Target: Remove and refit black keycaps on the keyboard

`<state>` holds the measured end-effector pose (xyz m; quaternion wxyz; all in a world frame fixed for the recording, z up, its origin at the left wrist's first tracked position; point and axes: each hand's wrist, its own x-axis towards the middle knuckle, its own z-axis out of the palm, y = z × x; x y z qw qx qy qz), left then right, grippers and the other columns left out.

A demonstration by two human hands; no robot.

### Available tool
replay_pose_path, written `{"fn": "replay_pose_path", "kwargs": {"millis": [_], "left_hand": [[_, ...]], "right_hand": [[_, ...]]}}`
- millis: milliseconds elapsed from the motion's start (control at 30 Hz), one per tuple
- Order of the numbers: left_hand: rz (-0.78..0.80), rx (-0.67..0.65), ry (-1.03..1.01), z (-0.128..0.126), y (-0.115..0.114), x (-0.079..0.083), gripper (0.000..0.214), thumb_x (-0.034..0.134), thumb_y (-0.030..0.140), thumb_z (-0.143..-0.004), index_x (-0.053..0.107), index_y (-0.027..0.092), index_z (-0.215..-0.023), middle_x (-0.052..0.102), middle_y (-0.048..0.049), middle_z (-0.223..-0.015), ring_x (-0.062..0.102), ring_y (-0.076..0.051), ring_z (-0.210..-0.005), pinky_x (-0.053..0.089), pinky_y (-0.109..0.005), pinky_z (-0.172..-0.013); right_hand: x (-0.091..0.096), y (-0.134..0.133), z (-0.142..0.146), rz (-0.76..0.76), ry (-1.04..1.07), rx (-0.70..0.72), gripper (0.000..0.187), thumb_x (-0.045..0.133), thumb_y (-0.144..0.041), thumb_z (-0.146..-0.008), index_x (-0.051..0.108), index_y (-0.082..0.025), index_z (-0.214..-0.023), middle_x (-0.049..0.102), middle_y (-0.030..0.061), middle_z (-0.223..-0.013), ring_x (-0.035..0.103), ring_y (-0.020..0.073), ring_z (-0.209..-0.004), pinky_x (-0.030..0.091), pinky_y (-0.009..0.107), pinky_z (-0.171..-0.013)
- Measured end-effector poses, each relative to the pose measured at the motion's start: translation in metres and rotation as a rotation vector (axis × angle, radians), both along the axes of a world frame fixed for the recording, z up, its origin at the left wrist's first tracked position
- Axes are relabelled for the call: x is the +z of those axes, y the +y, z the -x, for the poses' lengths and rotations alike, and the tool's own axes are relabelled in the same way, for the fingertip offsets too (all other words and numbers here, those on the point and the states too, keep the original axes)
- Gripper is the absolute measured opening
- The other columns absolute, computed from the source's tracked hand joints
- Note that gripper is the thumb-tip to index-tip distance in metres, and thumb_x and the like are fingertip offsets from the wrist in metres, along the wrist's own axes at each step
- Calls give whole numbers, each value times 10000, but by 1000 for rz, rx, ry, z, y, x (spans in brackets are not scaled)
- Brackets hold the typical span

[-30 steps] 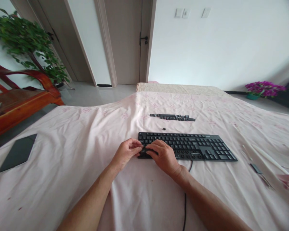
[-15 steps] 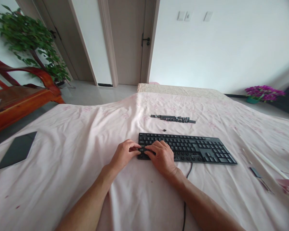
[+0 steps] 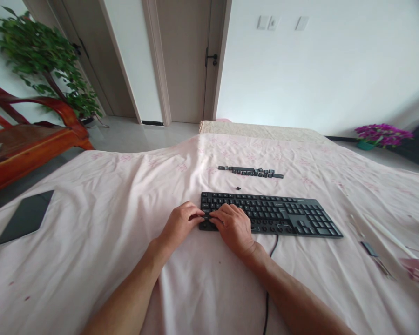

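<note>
A black keyboard lies on the pink cloth, its cable running toward me. At its left end, my left hand pinches thumb and fingers against the edge of a dark keycap. From the other side my right hand reaches over the keys, its bent fingers and thumb closing on the same spot. Whether this keycap sits on the board or is lifted slightly, I cannot tell. Some front-row positions show bare key stems. Beyond the keyboard, loose keycaps lie in a rough row, with one small black piece nearer.
A dark tablet-like slab lies on the cloth at left. To the right is a small dark-handled tool with metal wires. A wooden chair, a leafy plant and purple flowers stand around the table.
Both hands keep nearly the same place at the keyboard's left end, with only tiny finger shifts. The loose keycaps stay where they were.
</note>
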<state>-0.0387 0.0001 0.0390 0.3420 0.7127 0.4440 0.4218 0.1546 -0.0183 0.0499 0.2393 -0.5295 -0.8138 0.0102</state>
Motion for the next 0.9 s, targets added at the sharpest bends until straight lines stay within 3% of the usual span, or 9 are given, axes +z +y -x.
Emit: {"fn": "replay_pose_path", "kwargs": {"millis": [200, 400, 633, 900], "left_hand": [[-80, -12, 95, -1, -2, -1, 116, 694, 209, -756, 743, 255, -851, 653, -44, -805, 607, -168, -737, 452, -252, -707], [-248, -8, 397, -1, -7, -4, 149, 576, 228, -868, 694, 217, -959, 646, -27, -869, 612, -130, -768, 468, -230, -719], [-375, 63, 598, -5, -14, -5, 197, 485, 238, -923, 656, 176, -847, 619, -20, -795, 595, -102, -696, 471, -198, -648], [-452, 109, 778, -11, -27, -7, 249, 407, 187, -946, 623, 176, -1070, 601, -33, -812, 596, -135, -740, 496, -256, -714]], "right_hand": [[-1, 0, 1, -46, -76, 11, 125, 596, -341, -885, 701, -286, -923, 627, 14, -809, 523, 169, -786, 322, 306, -698], [0, -2, 1, -82, -137, 34, 122, 583, -339, -897, 689, -279, -892, 597, -4, -776, 488, 150, -738, 270, 305, -673], [1, -2, 4, -116, -156, 69, 195, 539, -289, -926, 662, -234, -784, 574, -1, -752, 459, 139, -706, 236, 307, -658], [3, -8, 6, -79, -232, 50, 185, 503, -219, -927, 617, -214, -782, 567, 15, -774, 449, 151, -710, 227, 322, -667]]}}
